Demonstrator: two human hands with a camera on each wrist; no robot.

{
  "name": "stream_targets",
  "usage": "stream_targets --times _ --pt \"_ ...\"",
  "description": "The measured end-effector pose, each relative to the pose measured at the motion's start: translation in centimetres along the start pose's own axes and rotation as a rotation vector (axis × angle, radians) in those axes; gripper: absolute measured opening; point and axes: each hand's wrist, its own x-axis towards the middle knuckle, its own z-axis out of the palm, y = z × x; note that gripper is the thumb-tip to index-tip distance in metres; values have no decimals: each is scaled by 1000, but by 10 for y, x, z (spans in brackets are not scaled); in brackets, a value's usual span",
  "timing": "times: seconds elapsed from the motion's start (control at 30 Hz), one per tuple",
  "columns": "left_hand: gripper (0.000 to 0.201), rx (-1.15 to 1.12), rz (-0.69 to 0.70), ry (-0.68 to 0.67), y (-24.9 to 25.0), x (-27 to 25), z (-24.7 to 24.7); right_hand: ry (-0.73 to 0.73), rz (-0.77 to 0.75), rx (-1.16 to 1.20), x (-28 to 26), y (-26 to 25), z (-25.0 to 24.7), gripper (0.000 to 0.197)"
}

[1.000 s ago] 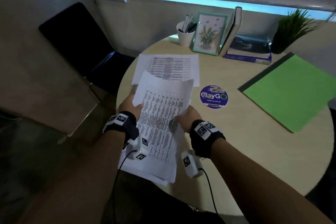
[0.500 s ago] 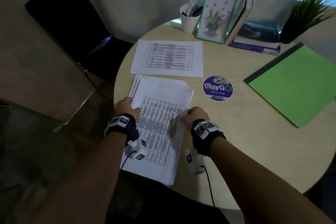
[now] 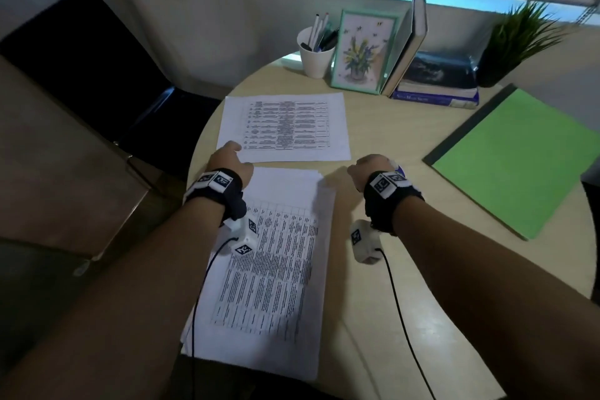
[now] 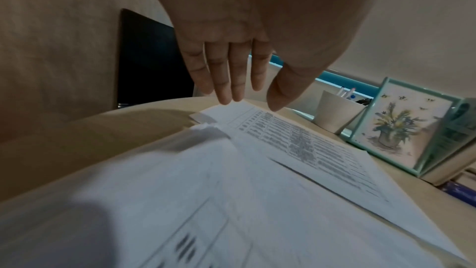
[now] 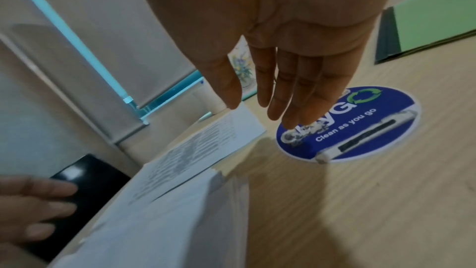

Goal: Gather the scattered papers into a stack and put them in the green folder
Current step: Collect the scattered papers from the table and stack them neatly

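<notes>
Both my hands are empty, fingers straight: left hand [image 3: 231,162] over the loose sheet [image 3: 284,126] at frame centre, right hand [image 3: 371,169] beside it. Sliding that sheet carelessly could crumple it or skew the stack [image 3: 269,273] below; green folder [image 3: 516,159] waits right.

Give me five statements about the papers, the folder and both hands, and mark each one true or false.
1. The green folder lies closed on the table, right of the papers. True.
2. The right hand grips the loose sheet. False: its fingers are straight and hold nothing, above the round blue sticker.
3. The left hand reaches with straight fingers toward a corner of the loose sheet. True.
4. The paper stack is already inside the folder. False: it lies on the table near the person.
5. The white cup is empty. False: it holds pens.
</notes>
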Motion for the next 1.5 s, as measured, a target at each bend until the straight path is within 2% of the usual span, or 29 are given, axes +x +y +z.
stream_targets --times 0.2,0.33,0.5,0.63,0.73,0.8,0.87,0.97,1.03,1.1,1.2,1.3,1.37,1.4,1.43,1.5 --pt "63 70 -77 -33 5 44 -4 1 108 129 35 -6 5 35" --pt "64 143 -89 -110 -1 63 2 49 130 -7 42 -16 8 35" --pt "51 341 11 -149 -1 67 16 132 120 29 60 -39 35 47" --pt "45 361 94 -152 5 63 23 226 172 -76 62 -52 50 35" --pt "40 419 147 -150 11 62 22 218 128 -120 61 -56 53 32" --pt "49 438 143 -168 13 60 23 189 43 -49 65 -57 56 29" --pt "67 492 163 -176 15 56 25 182 8 93 67 -59 58 28" --pt "81 542 181 -138 19 52 25 172 59 347 61 -70 56 31" --pt "75 556 190 -123 22 51 25 133 98 486 57 -80 55 37" --pt "60 593 249 -93 24 51 26 69 133 620 57 -90 58 57" --pt "35 559 280 -34 27 47 28 -40 62 802 60 -100 65 56" --pt "28 582 367 -32 28 47 27 -175 -2 674 56 -107 64 87" --pt "28 606 449 -24 30 49 22 -150 0 638 58 -111 63 104" --pt "27 600 497 -29 32 48 19 -114 24 643 57 -114 60 104" --pt "26 599 549 -38 35 46 15 -77 53 649 57 -117 56 96" --pt "24 607 650 -46 40 42 6 -18 114 657 59 -119 48 62"
